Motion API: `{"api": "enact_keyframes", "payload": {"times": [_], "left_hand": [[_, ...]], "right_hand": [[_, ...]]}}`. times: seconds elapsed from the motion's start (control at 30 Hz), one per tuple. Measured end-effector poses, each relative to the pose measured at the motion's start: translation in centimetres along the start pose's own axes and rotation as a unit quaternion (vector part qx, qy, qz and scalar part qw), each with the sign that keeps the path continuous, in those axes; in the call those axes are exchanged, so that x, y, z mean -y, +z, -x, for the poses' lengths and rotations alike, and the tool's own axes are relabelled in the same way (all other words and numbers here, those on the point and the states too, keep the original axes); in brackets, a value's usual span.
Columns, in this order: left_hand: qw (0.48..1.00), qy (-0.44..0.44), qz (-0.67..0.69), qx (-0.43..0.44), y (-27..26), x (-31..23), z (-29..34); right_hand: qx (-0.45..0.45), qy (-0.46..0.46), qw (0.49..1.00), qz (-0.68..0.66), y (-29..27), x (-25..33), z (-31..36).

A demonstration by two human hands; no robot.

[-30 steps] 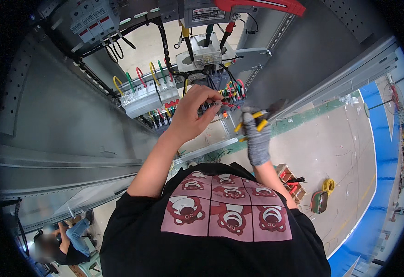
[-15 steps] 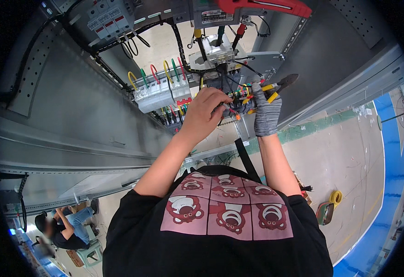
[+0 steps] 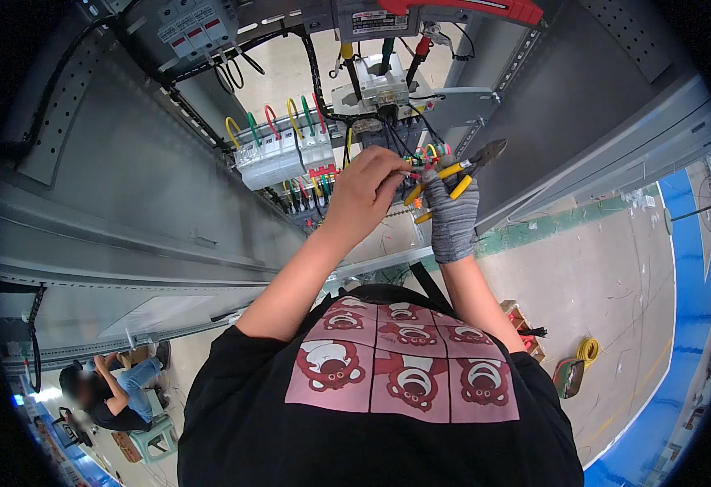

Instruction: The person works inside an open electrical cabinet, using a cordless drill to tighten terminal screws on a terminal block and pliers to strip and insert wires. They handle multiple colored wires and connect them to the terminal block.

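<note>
My bare left hand (image 3: 362, 193) is closed in a pinch on a thin wire with a reddish end (image 3: 411, 174). Close on its right, my right hand (image 3: 453, 213), in a grey knit glove, is wrapped round cutting pliers (image 3: 489, 152). Their dark jaws point up and right, away from the wire, and the yellow handles pass through the fingers. The glove's fingertips meet the wire end, though whether they grip it cannot be made out. Just beyond both hands sit a dark electrical device (image 3: 381, 140) and colored wires, partly hidden by the fingers.
Metal cabinet walls (image 3: 583, 122) enclose the work. A breaker row (image 3: 284, 160) with looped wires is left of my hands; a clear-covered block (image 3: 384, 91) and red handle (image 3: 502, 8) lie beyond. A person (image 3: 120, 394) sits lower left. Yellow coil (image 3: 588, 350) lies on the floor.
My right hand, with the pliers, has moved left and slightly nearer to me, up to my left hand's fingertips. The left hand keeps its pinch and has barely shifted.
</note>
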State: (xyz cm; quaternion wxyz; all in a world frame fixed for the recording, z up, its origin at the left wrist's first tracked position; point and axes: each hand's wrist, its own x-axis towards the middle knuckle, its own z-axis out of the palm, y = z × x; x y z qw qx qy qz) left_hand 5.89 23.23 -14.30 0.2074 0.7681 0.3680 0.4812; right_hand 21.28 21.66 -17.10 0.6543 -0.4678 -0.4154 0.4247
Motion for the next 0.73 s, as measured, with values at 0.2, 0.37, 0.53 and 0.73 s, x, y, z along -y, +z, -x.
{"api": "enact_keyframes", "payload": {"times": [0.2,0.37,0.53,0.73], "left_hand": [[1.0,0.007,0.017,-0.025,0.2,0.1,0.3],[0.999,-0.008,0.02,-0.04,0.3,0.6,0.8],[0.998,-0.005,0.025,-0.056,0.7,0.8,1.0],[0.993,-0.042,0.097,-0.049,0.7,-0.3,0.0]], "right_hand": [[0.029,-0.022,0.999,0.014,0.7,1.5,1.1],[0.048,-0.032,0.995,0.084,1.3,4.6,0.3],[0.081,-0.053,0.992,0.085,1.3,7.0,-1.0],[0.092,-0.032,0.99,0.105,0.9,7.1,-0.8]]}}
